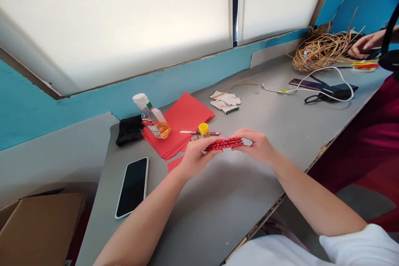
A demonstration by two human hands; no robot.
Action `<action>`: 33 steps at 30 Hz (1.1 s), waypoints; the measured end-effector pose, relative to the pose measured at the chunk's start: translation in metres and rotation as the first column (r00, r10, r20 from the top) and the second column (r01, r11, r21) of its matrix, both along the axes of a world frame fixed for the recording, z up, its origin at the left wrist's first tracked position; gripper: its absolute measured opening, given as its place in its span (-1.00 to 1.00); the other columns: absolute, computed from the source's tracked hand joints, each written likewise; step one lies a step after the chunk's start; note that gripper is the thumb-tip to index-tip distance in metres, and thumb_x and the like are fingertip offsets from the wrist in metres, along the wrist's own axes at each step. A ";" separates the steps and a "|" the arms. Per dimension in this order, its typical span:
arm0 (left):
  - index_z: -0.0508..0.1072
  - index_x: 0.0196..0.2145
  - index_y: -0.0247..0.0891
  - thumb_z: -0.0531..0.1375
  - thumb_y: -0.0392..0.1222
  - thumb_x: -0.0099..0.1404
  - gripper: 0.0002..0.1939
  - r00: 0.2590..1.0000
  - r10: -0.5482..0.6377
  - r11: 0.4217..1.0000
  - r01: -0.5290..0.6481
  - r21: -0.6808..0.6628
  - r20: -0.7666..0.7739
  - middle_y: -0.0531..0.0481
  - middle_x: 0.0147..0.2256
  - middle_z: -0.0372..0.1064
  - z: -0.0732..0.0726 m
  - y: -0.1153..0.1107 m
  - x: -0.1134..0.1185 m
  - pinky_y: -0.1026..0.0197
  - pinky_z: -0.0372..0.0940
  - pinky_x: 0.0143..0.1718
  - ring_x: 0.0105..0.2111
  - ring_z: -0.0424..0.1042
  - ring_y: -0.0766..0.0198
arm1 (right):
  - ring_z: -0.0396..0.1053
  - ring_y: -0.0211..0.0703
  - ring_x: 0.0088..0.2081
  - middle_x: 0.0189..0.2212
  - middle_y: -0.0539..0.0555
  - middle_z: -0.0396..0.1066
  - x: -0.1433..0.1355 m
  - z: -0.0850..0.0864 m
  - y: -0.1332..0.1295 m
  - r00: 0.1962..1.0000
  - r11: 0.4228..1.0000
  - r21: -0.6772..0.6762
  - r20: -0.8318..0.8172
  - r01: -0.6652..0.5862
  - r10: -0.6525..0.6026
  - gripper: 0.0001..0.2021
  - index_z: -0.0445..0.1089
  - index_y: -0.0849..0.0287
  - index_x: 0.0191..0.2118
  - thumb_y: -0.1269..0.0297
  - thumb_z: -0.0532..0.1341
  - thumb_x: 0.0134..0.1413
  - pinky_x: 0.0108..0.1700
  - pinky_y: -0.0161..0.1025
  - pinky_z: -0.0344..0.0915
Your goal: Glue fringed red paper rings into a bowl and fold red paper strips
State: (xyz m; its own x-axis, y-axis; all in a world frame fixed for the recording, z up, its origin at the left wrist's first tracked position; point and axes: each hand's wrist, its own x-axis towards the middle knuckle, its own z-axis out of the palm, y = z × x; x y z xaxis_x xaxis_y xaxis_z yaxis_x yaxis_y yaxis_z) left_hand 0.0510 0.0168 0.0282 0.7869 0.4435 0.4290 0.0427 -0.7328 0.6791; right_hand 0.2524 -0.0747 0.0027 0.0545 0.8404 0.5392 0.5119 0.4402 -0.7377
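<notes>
A folded red paper piece (223, 144) with layered, pleated edges is held above the grey table (264, 112). My left hand (199, 154) pinches its left end, and my right hand (257, 145) pinches its right end. Just behind my left hand stands a glue stick with a yellow cap (203, 129). Beside the glue stick lies a craft knife (190, 132). A stack of red paper sheets (190, 110) lies farther back, with a clear bottle (156, 118) of amber liquid standing on it. Part of another red sheet (174, 164) shows next to my left wrist.
White gloves (225, 102) lie behind the hands. A phone (133, 187) and a black pouch (129, 130) are at left. Toward the right are a white cable (339, 75), a black device (338, 91), a dark phone (307, 84), a wicker bundle (324, 52) and another person's hand (363, 45).
</notes>
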 end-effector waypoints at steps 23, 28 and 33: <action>0.35 -0.03 -0.14 0.15 -0.11 0.24 -0.67 0.984 0.000 1.000 -0.005 -0.029 -0.180 0.05 -0.12 0.40 0.012 0.001 -0.001 0.33 0.27 -0.25 -0.23 0.39 0.28 | 0.39 -0.20 -0.32 -0.32 0.03 0.46 -0.003 0.016 -0.010 0.968 0.997 0.025 0.238 0.075 -0.079 -0.82 0.41 0.07 -0.19 0.30 0.20 0.03 -0.27 -0.23 0.34; 0.31 0.02 -0.06 0.11 -0.13 0.25 -0.64 0.957 0.009 1.000 -0.015 -0.017 -0.288 0.07 -0.08 0.38 0.015 0.001 -0.004 0.29 0.26 -0.23 -0.21 0.38 0.25 | 0.36 -0.21 -0.37 -0.39 0.02 0.45 -0.006 0.018 -0.007 0.932 0.995 -0.039 0.356 0.090 -0.071 -0.85 0.43 0.08 -0.26 0.35 0.14 0.06 -0.31 -0.24 0.30; 0.37 -0.08 -0.13 0.06 -0.14 0.28 -0.73 0.971 0.072 0.996 -0.084 -0.043 -0.228 0.04 -0.20 0.41 0.014 0.001 -0.005 0.29 0.25 -0.30 -0.30 0.38 0.26 | 0.38 -0.14 -0.28 -0.30 0.04 0.46 -0.010 0.027 -0.006 0.977 0.981 -0.155 0.194 0.121 -0.090 -0.81 0.44 0.07 -0.22 0.24 0.19 0.00 -0.21 -0.17 0.32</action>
